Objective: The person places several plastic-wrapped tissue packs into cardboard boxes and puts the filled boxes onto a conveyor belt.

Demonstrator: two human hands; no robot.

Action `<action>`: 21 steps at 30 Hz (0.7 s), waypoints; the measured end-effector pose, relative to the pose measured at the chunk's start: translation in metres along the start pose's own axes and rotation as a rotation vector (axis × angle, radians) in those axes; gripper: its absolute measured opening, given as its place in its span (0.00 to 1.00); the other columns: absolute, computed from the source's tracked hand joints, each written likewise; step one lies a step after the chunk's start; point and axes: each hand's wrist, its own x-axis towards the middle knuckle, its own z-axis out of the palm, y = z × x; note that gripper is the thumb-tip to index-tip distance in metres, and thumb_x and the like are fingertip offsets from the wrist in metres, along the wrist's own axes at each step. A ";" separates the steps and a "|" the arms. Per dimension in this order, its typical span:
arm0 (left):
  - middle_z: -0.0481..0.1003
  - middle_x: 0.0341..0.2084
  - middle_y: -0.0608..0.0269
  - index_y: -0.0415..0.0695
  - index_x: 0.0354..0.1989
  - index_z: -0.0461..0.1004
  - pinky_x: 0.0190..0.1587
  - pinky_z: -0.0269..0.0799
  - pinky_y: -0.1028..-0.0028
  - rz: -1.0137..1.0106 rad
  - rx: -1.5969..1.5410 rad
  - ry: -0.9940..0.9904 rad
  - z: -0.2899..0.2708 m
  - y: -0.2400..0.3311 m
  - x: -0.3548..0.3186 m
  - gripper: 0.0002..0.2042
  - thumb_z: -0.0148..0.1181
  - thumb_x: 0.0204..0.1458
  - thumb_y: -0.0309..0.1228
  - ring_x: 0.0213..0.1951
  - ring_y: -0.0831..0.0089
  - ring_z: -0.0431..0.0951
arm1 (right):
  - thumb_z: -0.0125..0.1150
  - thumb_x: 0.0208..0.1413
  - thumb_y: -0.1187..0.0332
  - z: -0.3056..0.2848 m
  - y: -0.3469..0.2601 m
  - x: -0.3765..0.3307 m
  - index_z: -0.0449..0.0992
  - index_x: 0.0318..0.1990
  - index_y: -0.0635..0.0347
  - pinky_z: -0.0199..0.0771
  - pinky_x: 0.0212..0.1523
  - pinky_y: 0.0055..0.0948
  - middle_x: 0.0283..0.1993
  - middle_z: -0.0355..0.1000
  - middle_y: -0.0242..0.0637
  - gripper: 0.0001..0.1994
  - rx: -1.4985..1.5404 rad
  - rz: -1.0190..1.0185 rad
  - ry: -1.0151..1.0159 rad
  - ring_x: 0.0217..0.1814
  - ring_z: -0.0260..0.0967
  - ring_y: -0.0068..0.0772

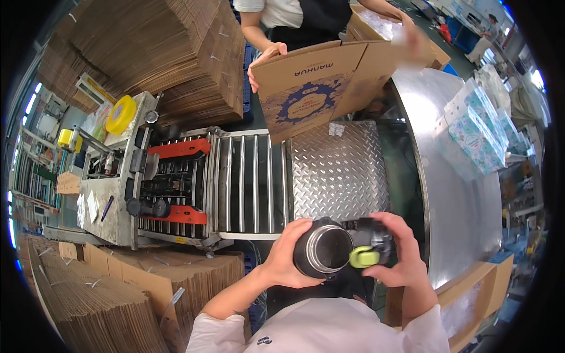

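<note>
My left hand (286,257) is wrapped round a black insulated bottle (328,250). The bottle's wide mouth faces up, with a bare steel rim and a dark inside. Close on its right, my right hand (407,254) grips a black bottle lid (384,233) that carries a yellow-green tab (364,257). The lid is off the mouth and beside it; I cannot tell whether the two touch. Both are held in front of my body, by the near end of a diamond-plate metal platform (338,176).
Across from me a co-worker holds up a printed cardboard box (312,88). A roller conveyor (250,182) with a red-and-black carton sealer (176,182) runs left. A steel table (453,200) with patterned bags (474,132) stands right. Flattened cartons (147,53) are stacked far left and near left.
</note>
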 end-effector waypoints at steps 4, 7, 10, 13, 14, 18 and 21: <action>0.62 0.47 0.43 0.38 0.54 0.55 0.50 0.64 0.62 -0.041 0.033 -0.084 0.004 0.004 -0.002 0.47 0.75 0.20 0.35 0.48 0.47 0.66 | 0.72 0.31 0.62 0.001 -0.036 0.032 0.66 0.47 0.58 0.59 0.52 0.46 0.51 0.63 0.46 0.32 -0.397 -0.149 -0.361 0.49 0.62 0.48; 0.62 0.47 0.44 0.38 0.53 0.55 0.48 0.65 0.60 -0.025 0.107 -0.178 0.001 0.009 -0.001 0.46 0.73 0.20 0.33 0.47 0.47 0.67 | 0.69 0.29 0.64 0.003 -0.041 0.040 0.66 0.48 0.50 0.55 0.56 0.46 0.55 0.59 0.40 0.31 -0.564 -0.289 -0.611 0.54 0.58 0.46; 0.62 0.47 0.45 0.38 0.53 0.55 0.47 0.66 0.60 -0.058 0.108 -0.171 0.000 0.011 -0.003 0.45 0.73 0.20 0.33 0.47 0.48 0.67 | 0.68 0.33 0.58 0.005 -0.034 0.043 0.66 0.48 0.52 0.64 0.48 0.41 0.48 0.64 0.42 0.30 -0.602 -0.355 -0.555 0.47 0.65 0.44; 0.62 0.47 0.47 0.39 0.54 0.55 0.48 0.65 0.60 -0.146 0.152 -0.168 -0.001 0.015 -0.005 0.45 0.73 0.20 0.35 0.47 0.49 0.66 | 0.64 0.36 0.46 0.017 -0.027 0.032 0.66 0.49 0.55 0.69 0.32 0.36 0.33 0.69 0.42 0.32 -0.642 -0.158 -0.341 0.30 0.70 0.40; 0.62 0.47 0.47 0.39 0.54 0.55 0.48 0.65 0.60 -0.153 0.184 -0.158 0.001 0.015 -0.006 0.45 0.73 0.20 0.35 0.47 0.49 0.66 | 0.58 0.36 0.36 0.022 -0.027 0.029 0.65 0.51 0.57 0.66 0.20 0.33 0.21 0.67 0.39 0.39 -0.844 -0.180 -0.264 0.15 0.65 0.37; 0.61 0.48 0.47 0.40 0.54 0.56 0.48 0.65 0.60 -0.146 0.236 -0.125 0.001 0.013 -0.011 0.46 0.73 0.20 0.36 0.48 0.49 0.66 | 0.59 0.35 0.36 0.011 -0.046 0.033 0.61 0.57 0.56 0.67 0.23 0.36 0.19 0.67 0.39 0.43 -0.805 0.070 -0.392 0.15 0.65 0.40; 0.61 0.48 0.47 0.40 0.54 0.56 0.48 0.65 0.60 -0.144 0.230 -0.104 -0.001 0.014 -0.013 0.46 0.73 0.20 0.35 0.47 0.49 0.67 | 0.63 0.34 0.40 0.003 -0.029 0.037 0.62 0.55 0.57 0.69 0.27 0.35 0.17 0.67 0.34 0.42 -0.691 -0.364 -0.264 0.18 0.67 0.39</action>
